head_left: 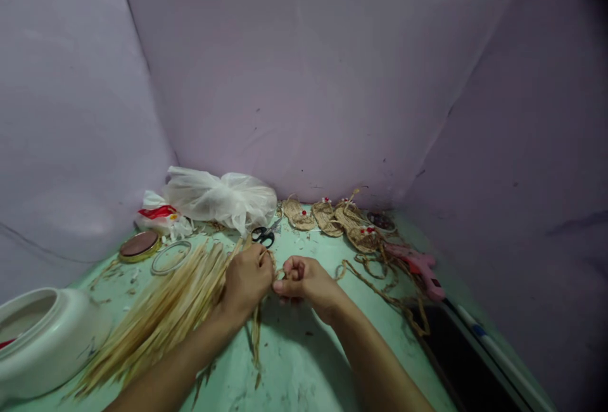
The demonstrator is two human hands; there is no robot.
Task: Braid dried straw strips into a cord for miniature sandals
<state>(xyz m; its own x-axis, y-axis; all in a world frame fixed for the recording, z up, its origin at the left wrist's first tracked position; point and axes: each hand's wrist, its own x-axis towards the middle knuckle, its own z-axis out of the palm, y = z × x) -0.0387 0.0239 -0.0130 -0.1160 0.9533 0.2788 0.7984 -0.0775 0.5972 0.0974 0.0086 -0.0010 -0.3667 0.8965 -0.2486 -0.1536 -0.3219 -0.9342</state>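
In the head view, my left hand is closed on a small piece of dried-fibre work, mostly hidden by the fingers. My right hand meets it from the right, thumb and fingertips pinched on the same fibre. Loose strands hang below the left hand onto the table. Under and beside the left wrist lies a wide bundle of pale dried fibre strips. A pair of black-handled scissors rests just beyond the hands.
Around the green table stand a white pot, a round tin, a ring and a plastic bag. Woven slippers, a braided cord, a pink glue gun and a dark flat object occupy the right.
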